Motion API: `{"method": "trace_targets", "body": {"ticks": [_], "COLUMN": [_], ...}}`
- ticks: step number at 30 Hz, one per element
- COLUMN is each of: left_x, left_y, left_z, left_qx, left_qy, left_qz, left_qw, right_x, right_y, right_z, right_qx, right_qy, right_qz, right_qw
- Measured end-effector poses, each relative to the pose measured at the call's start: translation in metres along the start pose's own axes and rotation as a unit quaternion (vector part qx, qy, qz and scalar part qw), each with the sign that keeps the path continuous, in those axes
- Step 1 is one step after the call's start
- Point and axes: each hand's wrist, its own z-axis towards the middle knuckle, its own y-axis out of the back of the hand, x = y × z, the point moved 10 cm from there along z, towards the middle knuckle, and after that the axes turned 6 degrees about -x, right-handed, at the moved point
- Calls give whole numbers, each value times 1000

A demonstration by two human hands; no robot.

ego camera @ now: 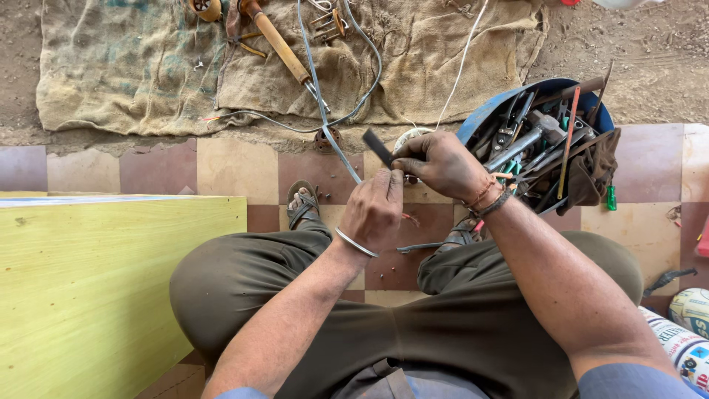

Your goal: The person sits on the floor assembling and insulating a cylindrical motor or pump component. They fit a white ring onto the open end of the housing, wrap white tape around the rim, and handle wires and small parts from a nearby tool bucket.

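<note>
View: looking down from the head at a person seated low, knees spread, both feet in sandals on a tiled floor.
Left hand [375, 210]: raised in front of the lap, fingers closed in a narrow pinch on a flat grey cable [336, 144]; a metal bangle sits on the wrist.
Right hand [441, 164]: just beside and above the left, fingers curled shut around a dark flat blade [378, 146] that sticks out up and left, its tip near the cable.
Pose: both forearms reach forward from the body and meet over the gap between the knees; the 2 hands nearly touch.
Cable: it runs from the left hand's pinch up across the tiles onto a burlap sack [148, 66] spread on the dirt, looping there beside a wooden-handled tool [279, 41].
Progress: the blade seems set to the cable end, so the work on the cable looks under way, not finished; whether any covering is already cut away cannot be told.
Scraps: 1 thin red bit [410, 219] and 1 short grey length [417, 247] lie on the tiles below the hands.
Nearby: a blue tub of hand tools [543, 133] just right of the right hand; a yellow-green board [96, 281] on the left.
</note>
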Motion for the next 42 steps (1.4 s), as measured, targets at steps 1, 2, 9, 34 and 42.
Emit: {"method": "trace_targets", "body": {"ticks": [1, 2, 9, 34, 42], "left_x": [3, 12, 70, 79, 52], "left_y": [-4, -5, -39, -59, -28], "left_z": [0, 0, -14, -28, 2], "left_qx": [9, -8, -7, 27, -36], "left_qy": [19, 82, 347, 477, 303], "left_qz": [-15, -58, -252, -251, -319], "left_qw": [1000, 995, 903, 842, 897], "right_x": [4, 8, 39, 69, 21], "right_y": [2, 5, 26, 22, 41], "right_z": [-3, -7, -42, -112, -59], "right_qx": [-8, -8, -19, -231, -207], "right_qy": [11, 20, 194, 390, 138], "right_qz": [-24, 13, 44, -222, -10], "right_qw": [1000, 1000, 980, 863, 969]}}
